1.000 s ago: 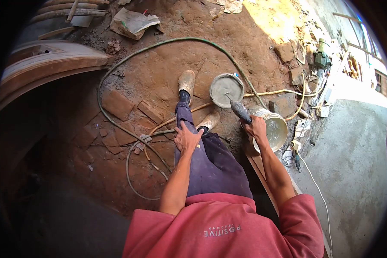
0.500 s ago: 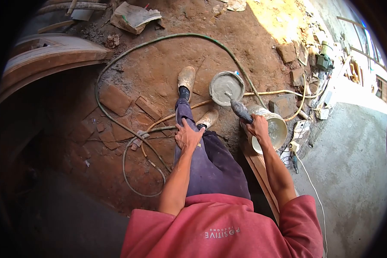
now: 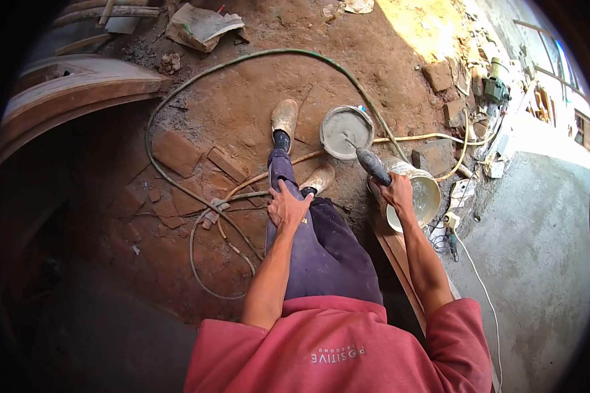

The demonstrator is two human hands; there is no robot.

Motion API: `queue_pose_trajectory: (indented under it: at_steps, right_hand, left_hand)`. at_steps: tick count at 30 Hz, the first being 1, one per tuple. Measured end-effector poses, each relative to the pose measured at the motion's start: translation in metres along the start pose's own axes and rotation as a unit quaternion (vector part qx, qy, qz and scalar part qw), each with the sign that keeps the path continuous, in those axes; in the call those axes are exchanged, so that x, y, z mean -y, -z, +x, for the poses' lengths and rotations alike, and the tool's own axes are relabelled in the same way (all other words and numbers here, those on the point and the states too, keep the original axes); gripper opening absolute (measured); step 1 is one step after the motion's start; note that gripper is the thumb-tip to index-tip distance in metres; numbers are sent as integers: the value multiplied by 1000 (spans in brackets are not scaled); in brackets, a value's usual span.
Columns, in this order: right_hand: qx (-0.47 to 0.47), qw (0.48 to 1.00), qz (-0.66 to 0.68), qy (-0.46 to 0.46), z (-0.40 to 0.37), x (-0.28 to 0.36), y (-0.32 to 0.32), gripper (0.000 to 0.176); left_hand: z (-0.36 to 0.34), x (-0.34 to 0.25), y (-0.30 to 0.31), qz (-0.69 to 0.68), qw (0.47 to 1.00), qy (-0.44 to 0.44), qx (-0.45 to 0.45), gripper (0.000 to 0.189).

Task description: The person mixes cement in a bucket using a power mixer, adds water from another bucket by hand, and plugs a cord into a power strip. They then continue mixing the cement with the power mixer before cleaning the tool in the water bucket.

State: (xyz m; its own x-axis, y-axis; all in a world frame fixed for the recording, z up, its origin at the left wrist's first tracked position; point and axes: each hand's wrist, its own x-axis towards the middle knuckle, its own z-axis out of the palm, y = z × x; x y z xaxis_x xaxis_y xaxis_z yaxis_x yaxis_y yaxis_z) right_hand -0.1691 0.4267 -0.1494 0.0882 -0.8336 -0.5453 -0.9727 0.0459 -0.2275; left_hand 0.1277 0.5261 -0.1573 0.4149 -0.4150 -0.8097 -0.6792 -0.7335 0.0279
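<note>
My right hand (image 3: 398,193) is wrapped round the dark, cement-smeared grip of a mixing tool (image 3: 373,166). Its thin shaft slants down into wet grey mortar in a round bucket (image 3: 324,143) on the ground. Under my right hand stands a second, larger white bucket (image 3: 432,196), tilted toward me, with pale liquid or residue inside. My left hand (image 3: 287,208) lies on my left thigh near the knee, fingers spread, holding nothing. Both feet are on the dirt, left of the mortar bucket.
A green hose (image 3: 255,57) loops over the dirt floor, and a yellow hose (image 3: 426,137) runs behind the buckets. Bricks (image 3: 434,158) lie at the right. Beside me are a timber frame (image 3: 400,265) and a white cable (image 3: 482,281). A curved wooden frame (image 3: 92,82) stands at left.
The tool's grip and my right hand have shifted slightly to the right, while the shaft stays in the mortar. My left hand remains on my thigh.
</note>
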Motion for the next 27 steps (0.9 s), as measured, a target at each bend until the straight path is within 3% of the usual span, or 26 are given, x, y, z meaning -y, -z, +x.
queue_pose_trajectory:
  at_steps: [11,14,16,18,19,20,21,22,23,25,26,27]
  right_hand:
    - [15,999,-29,43,0,7,2,45]
    - [27,998,-30,50,-4,5,1,45]
    - [22,998,-24,45,-5,7,-1,46]
    - [14,999,-17,28,-9,7,-2,46]
    - [13,999,-18,32,-10,10,-2,46]
    - [1,1000,-11,14,-13,16,0,44]
    - [-11,1000,-4,-3,-15,18,2,43]
    - [-25,1000,5,-11,-16,13,-5,50]
    - [-26,1000,3,-6,-18,11,-5,50]
    - [-68,997,31,-5,-26,13,-5,50]
    - [-88,995,51,-15,-31,14,-3,47]
    - [-85,995,49,-18,-36,18,7,47]
  left_hand:
    - [1,-4,6,-23,999,13,29,104]
    - [11,-6,-19,2,998,-55,-43,91]
    - [18,-14,-40,72,928,-275,-242,82]
    - [17,-51,-53,-178,953,-234,-66,79]
    - [24,-73,-76,-334,927,-167,25,87]
    - [39,-93,-75,-379,883,-80,264,85]
    - [34,-114,-80,-508,797,48,324,79]
    - [28,-135,-86,-615,674,173,370,73]
    - [30,-148,-87,-619,672,172,369,73]
    - [36,-172,-93,-710,516,107,467,61]
    - [35,-182,-100,-743,467,96,470,47]
    - [31,-188,-104,-742,465,99,472,47]
